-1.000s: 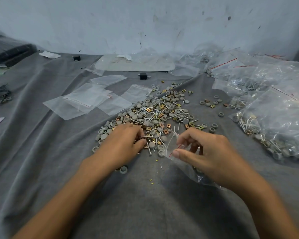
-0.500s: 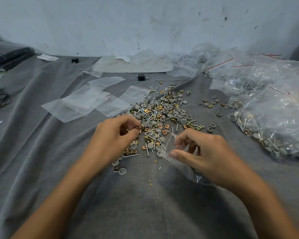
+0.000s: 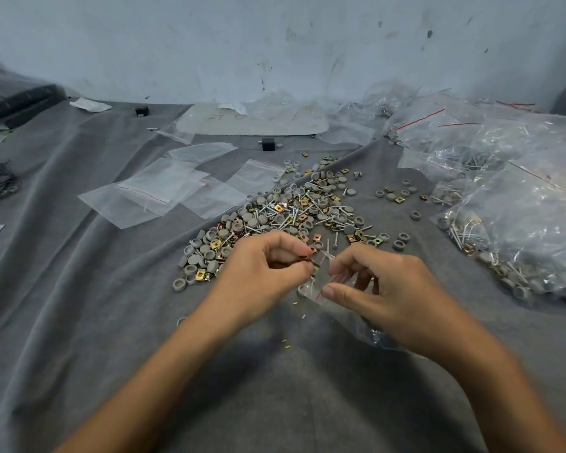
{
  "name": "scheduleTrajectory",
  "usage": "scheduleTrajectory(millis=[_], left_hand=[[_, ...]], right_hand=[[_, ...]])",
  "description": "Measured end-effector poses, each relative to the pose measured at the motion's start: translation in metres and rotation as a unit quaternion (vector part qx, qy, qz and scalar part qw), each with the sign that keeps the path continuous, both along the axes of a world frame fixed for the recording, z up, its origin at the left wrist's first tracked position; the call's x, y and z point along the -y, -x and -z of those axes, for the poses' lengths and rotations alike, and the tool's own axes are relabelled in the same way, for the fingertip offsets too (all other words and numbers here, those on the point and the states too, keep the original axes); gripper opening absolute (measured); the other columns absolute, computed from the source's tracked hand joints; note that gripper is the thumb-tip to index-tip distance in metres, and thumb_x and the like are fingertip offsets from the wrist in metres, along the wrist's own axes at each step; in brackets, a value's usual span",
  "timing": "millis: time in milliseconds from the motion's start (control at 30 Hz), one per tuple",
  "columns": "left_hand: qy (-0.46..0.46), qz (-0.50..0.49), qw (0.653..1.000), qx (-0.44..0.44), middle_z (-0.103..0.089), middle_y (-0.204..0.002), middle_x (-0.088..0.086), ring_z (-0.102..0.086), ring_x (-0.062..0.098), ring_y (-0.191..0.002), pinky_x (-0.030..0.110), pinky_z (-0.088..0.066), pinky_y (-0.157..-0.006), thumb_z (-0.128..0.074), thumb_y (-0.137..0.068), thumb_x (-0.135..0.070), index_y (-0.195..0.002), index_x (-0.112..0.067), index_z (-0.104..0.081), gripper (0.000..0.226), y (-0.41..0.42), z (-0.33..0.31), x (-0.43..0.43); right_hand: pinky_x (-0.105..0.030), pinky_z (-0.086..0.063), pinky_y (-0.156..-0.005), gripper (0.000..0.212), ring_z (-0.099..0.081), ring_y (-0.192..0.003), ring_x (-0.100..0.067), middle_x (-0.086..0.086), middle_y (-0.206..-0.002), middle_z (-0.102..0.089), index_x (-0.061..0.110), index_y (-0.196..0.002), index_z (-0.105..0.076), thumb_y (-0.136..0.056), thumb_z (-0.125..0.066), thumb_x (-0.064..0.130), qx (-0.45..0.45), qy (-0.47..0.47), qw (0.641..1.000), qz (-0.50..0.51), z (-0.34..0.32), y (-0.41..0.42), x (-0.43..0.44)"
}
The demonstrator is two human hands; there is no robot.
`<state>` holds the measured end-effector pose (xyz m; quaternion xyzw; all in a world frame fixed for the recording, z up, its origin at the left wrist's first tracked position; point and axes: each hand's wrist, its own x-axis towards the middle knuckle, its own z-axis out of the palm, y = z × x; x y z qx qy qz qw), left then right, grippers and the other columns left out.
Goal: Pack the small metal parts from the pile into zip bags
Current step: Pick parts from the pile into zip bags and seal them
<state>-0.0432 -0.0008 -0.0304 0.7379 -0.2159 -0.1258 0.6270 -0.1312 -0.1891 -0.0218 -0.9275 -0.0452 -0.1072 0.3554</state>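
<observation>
Watching the feed from my station, I see the left hand [image 3: 262, 273] at the near edge of the pile [image 3: 285, 217], its fingers [image 3: 291, 248] curled in, with thumb and forefinger pinching a small metal part [image 3: 305, 257] of brownish colour; I cannot tell exactly what kind of part it is. Just beside it, the right hand [image 3: 396, 299] holds a clear zip bag [image 3: 324, 284] with a red seal line, thumb on the near lip and the curled fingers on the far lip, so the mouth stands open towards the left hand. The pinched part sits right at that mouth; whether it touches the plastic I cannot tell. The rest of the bag trails under the right hand towards the wrist, crumpled. The pile is a mix of grey round caps, silver screws and gold square clips, spread on the grey cloth [image 3: 79, 322] that covers the surface. Beyond it to the left lie several empty zip bags [image 3: 164, 194], flat and overlapping. On the right is a heap of filled bags [image 3: 523, 223], with a few stray caps [image 3: 396, 194] between them and the pile. A small black block [image 3: 268, 144] sits behind the pile.
</observation>
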Motion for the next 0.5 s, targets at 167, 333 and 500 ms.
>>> scheduleTrajectory(millis=[167, 333, 500], left_hand=[[-0.023, 0.018, 1.000, -0.009, -0.075, -0.076, 0.005, -0.063, 0.008, -0.064, 0.019, -0.049, -0.058, -0.077, -0.086, -0.004, -0.091, -0.015, -0.069, 0.014, 0.0019, 0.0034, 0.0045], [-0.002, 0.014, 1.000, -0.007, -0.074, -0.074, 0.001, -0.063, 0.003, -0.062, 0.017, -0.049, -0.059, -0.077, -0.085, -0.006, -0.096, -0.010, -0.071, 0.013, -0.0007, 0.0019, 0.0013], [0.010, 0.031, 0.999, 0.009, -0.071, -0.072, -0.004, -0.062, 0.000, -0.064, 0.012, -0.046, -0.059, -0.078, -0.084, -0.004, -0.096, -0.005, -0.073, 0.013, 0.0010, 0.0030, 0.0025]], right_hand=[[-0.018, -0.046, -0.067, 0.021, -0.062, -0.082, -0.006, 0.024, -0.092, -0.065, 0.037, -0.091, -0.064, -0.081, -0.075, 0.051, 0.000, 0.004, 1.000, 0.002, 0.0002, 0.0004, 0.0012], [-0.019, -0.046, -0.067, 0.019, -0.062, -0.082, -0.004, 0.026, -0.091, -0.065, 0.038, -0.091, -0.063, -0.081, -0.076, 0.049, -0.003, -0.002, 1.000, 0.004, -0.0016, 0.0015, 0.0012], [-0.016, -0.045, -0.067, 0.016, -0.062, -0.083, -0.003, 0.027, -0.092, -0.065, 0.037, -0.087, -0.065, -0.082, -0.076, 0.048, -0.010, 0.001, 1.000, 0.002, -0.0032, 0.0013, 0.0001]])
